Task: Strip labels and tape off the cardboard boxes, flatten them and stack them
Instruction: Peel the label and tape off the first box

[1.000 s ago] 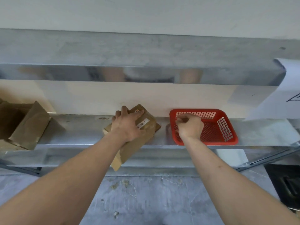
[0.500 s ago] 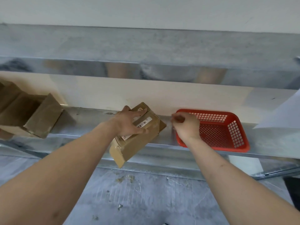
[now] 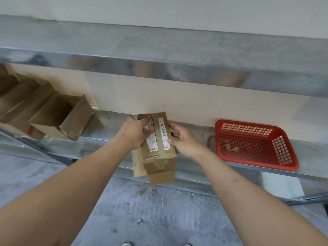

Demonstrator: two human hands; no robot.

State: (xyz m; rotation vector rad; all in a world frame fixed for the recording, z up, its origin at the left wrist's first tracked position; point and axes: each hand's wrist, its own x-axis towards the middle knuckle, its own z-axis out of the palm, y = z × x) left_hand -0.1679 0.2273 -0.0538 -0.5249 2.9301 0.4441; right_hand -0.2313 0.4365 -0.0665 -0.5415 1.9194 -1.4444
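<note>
- Gripping the cardboard box from both sides, the person holds it at the front edge of the metal shelf, its near end overhanging the floor.
- Left hand: grip closed on the box's left side, fingers curled over the top face and covering part of a white label.
- Right hand: grip closed on the box's right side, thumb lying on the edge of a second white label with a barcode.
- A strip of brown tape runs lengthwise along the box top between the two labels and continues down the near end.
- A loose flap hangs at the box's lower left corner, below the left grip.
- Right of the right grip, well apart: a red mesh basket on the same shelf, with small brown scraps inside.
- Left of the left grip, well apart: opened cardboard boxes lined up on the shelf.
- Debris specks lie on the floor below both grips.
</note>
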